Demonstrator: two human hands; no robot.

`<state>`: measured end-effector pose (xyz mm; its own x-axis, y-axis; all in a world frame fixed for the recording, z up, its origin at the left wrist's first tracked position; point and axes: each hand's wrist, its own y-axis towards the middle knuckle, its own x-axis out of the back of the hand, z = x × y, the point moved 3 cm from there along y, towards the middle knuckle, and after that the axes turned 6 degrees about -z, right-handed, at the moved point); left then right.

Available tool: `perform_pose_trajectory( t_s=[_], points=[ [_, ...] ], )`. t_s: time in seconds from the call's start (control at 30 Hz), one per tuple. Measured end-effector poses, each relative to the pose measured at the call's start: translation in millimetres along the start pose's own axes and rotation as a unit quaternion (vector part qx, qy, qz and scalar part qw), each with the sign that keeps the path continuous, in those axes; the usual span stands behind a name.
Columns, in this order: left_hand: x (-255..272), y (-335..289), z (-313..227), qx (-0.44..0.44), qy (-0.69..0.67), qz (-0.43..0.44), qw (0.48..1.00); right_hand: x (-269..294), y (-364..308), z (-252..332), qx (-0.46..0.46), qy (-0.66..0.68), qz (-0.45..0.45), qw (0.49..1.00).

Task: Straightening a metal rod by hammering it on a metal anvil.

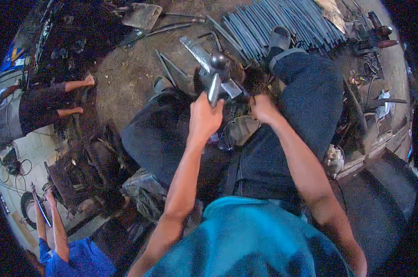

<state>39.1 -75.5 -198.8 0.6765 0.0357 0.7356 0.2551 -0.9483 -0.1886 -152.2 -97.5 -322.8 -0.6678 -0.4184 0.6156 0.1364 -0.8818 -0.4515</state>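
My left hand (206,116) is closed around the lower end of a shiny metal piece (214,90), between my knees. Above it, a flat, pale metal blade (195,51) slants to the upper left; whether the two are one piece I cannot tell. My right hand (264,109) is closed on a dark, thin handle. This appears to lead up-left to a round, dark hammer head (219,62), which hangs over the blade's near end. Just below the handle shows a small bright metal face (231,88). What supports the work is mostly hidden.
Many metal rods (283,27) lie in a pile beyond my right foot. A shovel blade (142,16) and loose bars lie on the dirt floor. To the left sit two other people, one in a blue shirt (79,258). A vise-like tool (380,30) stands far right.
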Motion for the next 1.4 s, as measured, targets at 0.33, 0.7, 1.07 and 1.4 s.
perform_pose_trajectory(
  t_s=[0.33, 0.7, 1.07, 1.4],
  points=[
    [94.1, -3.0, -83.8, -0.049, -0.069, -0.117, 0.989, 5.5, 1.5, 13.9, 0.089, -0.042, 0.017, 0.995],
    [4.3, 6.8, 13.8, 0.096, -0.008, 0.007, 0.995, 21.1, -12.5, 41.1, 0.009, 0.011, 0.054, 0.998],
    [123.0, -16.7, -81.5, 0.016, -0.167, -0.169, 0.971, 17.5, -10.3, 39.6, 0.089, -0.006, 0.029, 0.996],
    [-7.3, 11.7, 20.0, 0.031, -0.002, -0.044, 0.999, 19.0, -25.1, 45.9, 0.027, -0.005, 0.045, 0.999]
  ],
)
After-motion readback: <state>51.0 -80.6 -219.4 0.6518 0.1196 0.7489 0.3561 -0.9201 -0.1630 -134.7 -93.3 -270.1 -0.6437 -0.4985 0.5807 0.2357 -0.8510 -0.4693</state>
